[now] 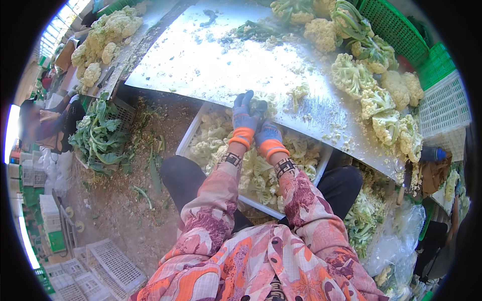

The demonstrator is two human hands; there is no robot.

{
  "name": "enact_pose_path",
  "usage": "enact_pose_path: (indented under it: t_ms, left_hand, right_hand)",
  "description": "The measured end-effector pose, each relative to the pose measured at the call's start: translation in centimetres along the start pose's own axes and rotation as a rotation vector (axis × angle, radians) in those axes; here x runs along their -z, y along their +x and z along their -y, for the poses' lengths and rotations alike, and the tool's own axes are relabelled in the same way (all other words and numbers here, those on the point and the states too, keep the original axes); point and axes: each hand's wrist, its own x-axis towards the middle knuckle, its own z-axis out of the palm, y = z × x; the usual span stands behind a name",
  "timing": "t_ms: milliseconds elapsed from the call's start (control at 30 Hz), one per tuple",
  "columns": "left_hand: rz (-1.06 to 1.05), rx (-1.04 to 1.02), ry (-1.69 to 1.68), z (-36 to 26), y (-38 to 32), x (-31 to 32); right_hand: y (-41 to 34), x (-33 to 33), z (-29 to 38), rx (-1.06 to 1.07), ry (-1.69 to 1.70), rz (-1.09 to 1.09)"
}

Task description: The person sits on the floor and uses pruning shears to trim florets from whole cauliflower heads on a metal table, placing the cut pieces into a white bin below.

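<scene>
Both my hands are together over the near edge of a white worktable (226, 71), in grey gloves with orange cuffs. Between their fingers is a pale cauliflower piece (266, 98), partly covered by the gloves. My left hand (244, 114) grips its left side, fingers pointing away from me. Lower and to the right, my right hand (269, 132) closes on the near side; its fingertips are partly hidden. Below the hands, between my knees, stands a white crate (190, 133) full of cut cauliflower florets (260, 175). A small loose floret (298, 92) lies right of the hands.
Cauliflower heads (376, 98) line the table's right side, with green crates (399, 30) behind. A wooden-handled knife (401, 193) lies at the right corner. Leaves (101, 135) fill a crate at left, near a seated person (52, 126). Trimmings (367, 214) are heaped by my right knee.
</scene>
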Motion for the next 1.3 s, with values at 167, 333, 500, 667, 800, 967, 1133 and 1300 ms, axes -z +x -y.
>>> enact_pose_path:
  t_ms: [167, 333, 500, 667, 800, 967, 1133, 1300]
  left_hand:
    - [-0.009, -0.305, 0.355, -1.2, 1.7, 1.4]
    - [0.200, -0.014, 0.126, 0.3, 4.6, 1.1]
    - [0.202, -0.002, -0.017, 3.4, 4.7, 0.9]
    - [0.225, 0.061, -0.133, 3.5, 4.6, 1.6]
    - [0.633, 0.293, -0.020, -1.0, 4.4, 4.2]
    - [0.665, 0.224, -0.148, -5.6, 3.9, 4.3]
    - [0.595, -0.122, 0.144, -5.6, 5.1, -1.5]
    - [0.634, -0.079, 0.397, -5.0, 3.9, -3.7]
  right_hand:
    - [1.7, 1.5, -2.6, -0.007, 0.208, -0.039]
    - [3.5, 0.2, -7.8, 0.022, 0.455, -0.133]
    - [-0.9, 1.6, -5.5, 0.162, 0.390, -0.265]
    - [-2.0, 2.3, -3.0, 0.319, 0.213, -0.343]
    - [-3.6, 3.3, -4.0, 0.287, 0.238, -0.464]
    - [-5.4, 4.1, -6.2, 0.160, 0.424, -0.581]
    - [-6.3, 3.8, -7.3, 0.099, 0.435, -0.559]
    - [-6.0, 3.3, -8.4, 0.119, 0.431, -0.596]
